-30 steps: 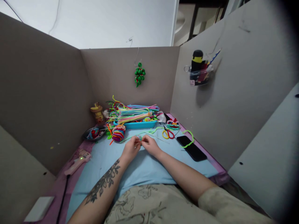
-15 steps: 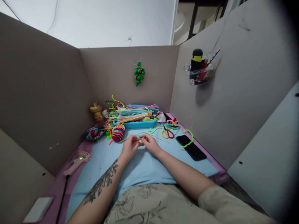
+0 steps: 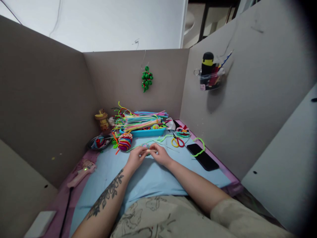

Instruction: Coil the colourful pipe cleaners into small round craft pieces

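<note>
Above the blue cloth, my left hand (image 3: 136,157) and my right hand (image 3: 160,154) meet, thumbs and fingertips pinched together. Between them they hold a small pastel pipe cleaner piece (image 3: 146,145), rounded, with pinkish and bluish parts. Fingers cover much of it, so its full shape is hidden. Pale green pipe cleaner strands (image 3: 160,140) lie just beyond the hands. Left of my left hand sits a striped multicoloured pipe cleaner bundle (image 3: 125,141). Scissors (image 3: 177,141) with red and yellow handles rest right of my right hand.
A blue tray (image 3: 148,133) heaped with pipe cleaners stands at the back. On the right lies a black phone (image 3: 203,157), a green pipe cleaner across it. A pink glue gun (image 3: 83,173) and dark bowl (image 3: 99,142) are left. Grey panels (image 3: 136,99) enclose the table.
My fingers have shifted slightly on the pipe cleaner piece, and more of its rounded pastel part shows above them. Both hands stay in nearly the same place.
</note>
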Available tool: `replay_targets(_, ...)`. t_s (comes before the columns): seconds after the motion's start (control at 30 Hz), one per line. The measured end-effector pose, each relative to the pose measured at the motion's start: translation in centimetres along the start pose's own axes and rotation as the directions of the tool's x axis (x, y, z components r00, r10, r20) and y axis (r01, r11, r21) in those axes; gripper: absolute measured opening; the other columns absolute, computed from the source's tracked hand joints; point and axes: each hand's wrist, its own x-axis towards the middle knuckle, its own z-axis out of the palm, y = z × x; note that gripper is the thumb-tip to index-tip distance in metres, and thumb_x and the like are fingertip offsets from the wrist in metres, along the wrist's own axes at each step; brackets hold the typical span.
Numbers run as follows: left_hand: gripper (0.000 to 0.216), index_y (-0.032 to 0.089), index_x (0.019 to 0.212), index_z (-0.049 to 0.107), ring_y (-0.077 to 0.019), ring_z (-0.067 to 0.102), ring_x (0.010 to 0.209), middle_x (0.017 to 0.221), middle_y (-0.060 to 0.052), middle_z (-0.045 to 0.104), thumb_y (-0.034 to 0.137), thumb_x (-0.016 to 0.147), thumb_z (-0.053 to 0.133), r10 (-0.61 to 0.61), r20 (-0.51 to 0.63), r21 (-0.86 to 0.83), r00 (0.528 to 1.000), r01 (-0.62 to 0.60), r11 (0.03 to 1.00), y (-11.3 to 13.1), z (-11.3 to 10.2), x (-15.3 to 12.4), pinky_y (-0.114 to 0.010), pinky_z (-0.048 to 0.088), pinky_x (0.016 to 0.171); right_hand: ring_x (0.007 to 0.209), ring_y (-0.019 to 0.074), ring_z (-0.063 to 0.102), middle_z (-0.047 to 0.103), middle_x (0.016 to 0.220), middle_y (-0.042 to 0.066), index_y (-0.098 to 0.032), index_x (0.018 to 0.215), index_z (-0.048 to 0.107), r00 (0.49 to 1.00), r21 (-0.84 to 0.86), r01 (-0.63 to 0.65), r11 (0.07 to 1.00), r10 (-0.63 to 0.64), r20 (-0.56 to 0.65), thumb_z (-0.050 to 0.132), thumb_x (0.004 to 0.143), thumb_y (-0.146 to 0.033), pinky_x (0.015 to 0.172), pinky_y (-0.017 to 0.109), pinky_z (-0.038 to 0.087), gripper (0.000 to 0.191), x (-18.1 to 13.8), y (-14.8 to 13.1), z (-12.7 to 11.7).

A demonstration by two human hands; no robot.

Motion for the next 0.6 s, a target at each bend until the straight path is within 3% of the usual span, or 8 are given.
replay_targets(0.37, 0.017, 0.019, 0.084, 0.063, -0.0169, 0.055, 0.072, 0.076, -0.005, 0.061, 0.030, 0.083, 0.049, 0.046, 0.088, 0.015, 0.995, -0.047, 0.999, 0.19, -0.32, -0.02, -0.028, 0.043, 0.068, 0.074, 0.0142, 0.058, 0.061, 0.079, 0.000, -0.019, 0.088, 0.055, 0.999, 0.029, 0.000, 1.000, -0.001, 0.049, 0.054, 0.080, -0.028, 0.069, 0.026, 0.046, 0.012, -0.21, 0.06, 0.13)
replay_targets(0.6, 0.017, 0.020, 0.087, 0.064, -0.0170, 0.057, 0.071, 0.078, -0.005, 0.064, 0.032, 0.080, 0.055, -0.006, 0.020, -0.021, 1.000, 0.006, 1.000, -0.01, -0.18, 0.08, -0.026, 0.044, 0.065, 0.072, 0.0134, 0.057, 0.060, 0.077, 0.000, -0.018, 0.085, 0.056, 1.000, 0.004, 0.009, 1.000, -0.009, 0.017, 0.054, 0.080, -0.028, 0.067, 0.024, 0.045, 0.011, -0.06, -0.07, -0.03)
